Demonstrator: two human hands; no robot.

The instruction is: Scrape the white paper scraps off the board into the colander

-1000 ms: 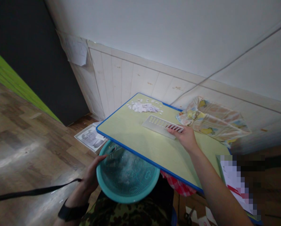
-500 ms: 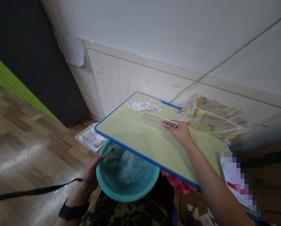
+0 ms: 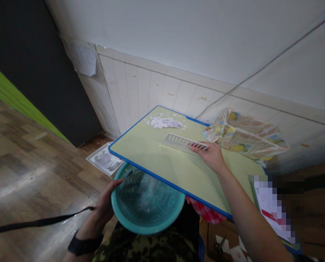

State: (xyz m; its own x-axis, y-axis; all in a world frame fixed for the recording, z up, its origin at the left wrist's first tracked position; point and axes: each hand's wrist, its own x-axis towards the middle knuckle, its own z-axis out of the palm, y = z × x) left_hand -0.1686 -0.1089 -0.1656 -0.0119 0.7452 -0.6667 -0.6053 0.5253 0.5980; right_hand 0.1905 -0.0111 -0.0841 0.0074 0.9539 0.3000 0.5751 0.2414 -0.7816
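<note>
My left hand (image 3: pixel 109 200) grips the left rim of a teal plastic colander (image 3: pixel 148 230), its thumb over the edge. Inside the colander lies some clear and whitish material that I cannot make out well. My right hand (image 3: pixel 210 156) is closed around the right end of a long white slotted plastic piece (image 3: pixel 180 143), tilted on edge at the surface of a pale green folding table (image 3: pixel 189 174) with a blue rim. Beyond the slotted piece, a heap of small white paper scraps (image 3: pixel 165 122) lies near the table's far corner.
A fabric-covered basket (image 3: pixel 247 134) with a yellow pattern stands at the back right by the wall. White papers (image 3: pixel 270 214) lie on the table's right end. Below are scissors (image 3: pixel 219 246) among paper pieces, and a framed picture (image 3: pixel 105 160) on the floor at left.
My right hand has moved slightly right and towards me with the slotted piece. My left hand and the colander have stayed in place.
</note>
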